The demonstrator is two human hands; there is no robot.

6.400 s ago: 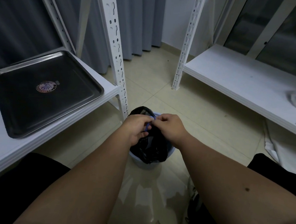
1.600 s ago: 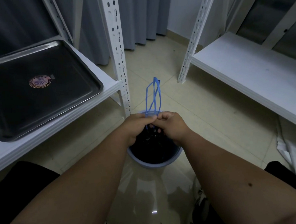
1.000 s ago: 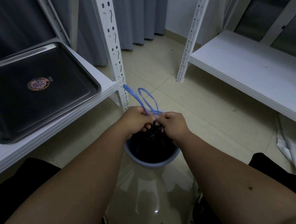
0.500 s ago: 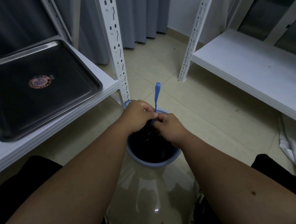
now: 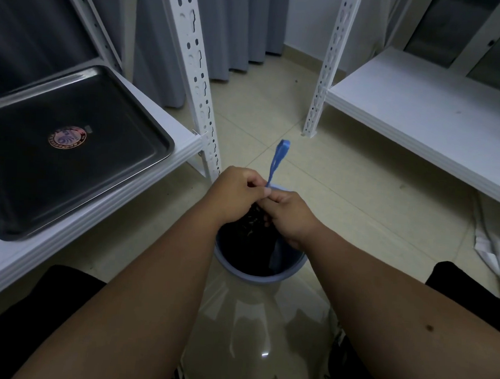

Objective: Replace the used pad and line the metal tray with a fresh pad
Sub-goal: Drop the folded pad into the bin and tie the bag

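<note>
The metal tray lies bare on the white shelf at my left, a round sticker on its bottom and no pad in it. A small blue bin stands on the floor between my knees, lined with a black bag. My left hand and my right hand meet over the bin and pinch the bag's blue drawstring, whose loop sticks up above my fingers. The gathered neck of the bag bunches under both hands. No pad is in view.
A white slotted upright stands just left of the bin. A second white shelf runs along the right, with its post. White sheeting lies on the floor under it. Grey curtains hang behind.
Both hands have stayed over the bin working the blue drawstring. Its long double loop has shortened to one short loop sticking up, and the bag's mouth has been drawn together.
</note>
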